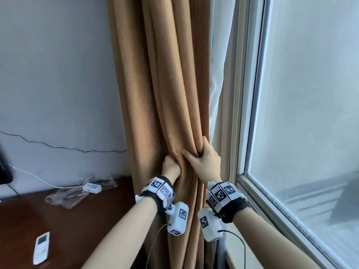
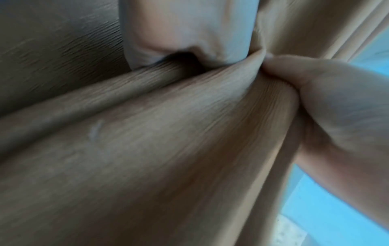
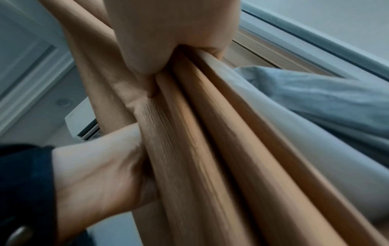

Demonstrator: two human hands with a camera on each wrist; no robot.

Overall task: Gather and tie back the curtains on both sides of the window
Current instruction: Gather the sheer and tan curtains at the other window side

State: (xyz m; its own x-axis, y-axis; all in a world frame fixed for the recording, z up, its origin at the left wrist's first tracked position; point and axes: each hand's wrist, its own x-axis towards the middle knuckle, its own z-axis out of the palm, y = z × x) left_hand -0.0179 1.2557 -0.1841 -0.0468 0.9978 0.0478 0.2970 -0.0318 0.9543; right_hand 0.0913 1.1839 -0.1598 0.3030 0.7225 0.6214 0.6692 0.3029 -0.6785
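A tan ribbed curtain [image 1: 155, 84] hangs in thick folds left of the window [image 1: 310, 94]. My left hand [image 1: 171, 165] grips the folds from the left side, its fingers buried in the cloth. My right hand [image 1: 204, 158] clutches the curtain's right edge, thumb laid across the front and fingers wrapped behind. The two hands squeeze the fabric into one bundle at waist height. In the left wrist view the left hand [image 2: 181, 33] pinches a fold of curtain [image 2: 168, 149]. From the right wrist, the right hand [image 3: 168, 33] is clamped on the folds [image 3: 200, 149]. No tie-back band is visible.
A white sheer curtain [image 1: 217, 74] hangs between the tan one and the window frame [image 1: 242, 94]. At lower left is a dark wooden desk [image 1: 77, 220] with a white remote [image 1: 41, 247], crumpled clear plastic [image 1: 66, 195] and a white adapter [image 1: 92, 187]. The sill [image 1: 272, 220] runs at lower right.
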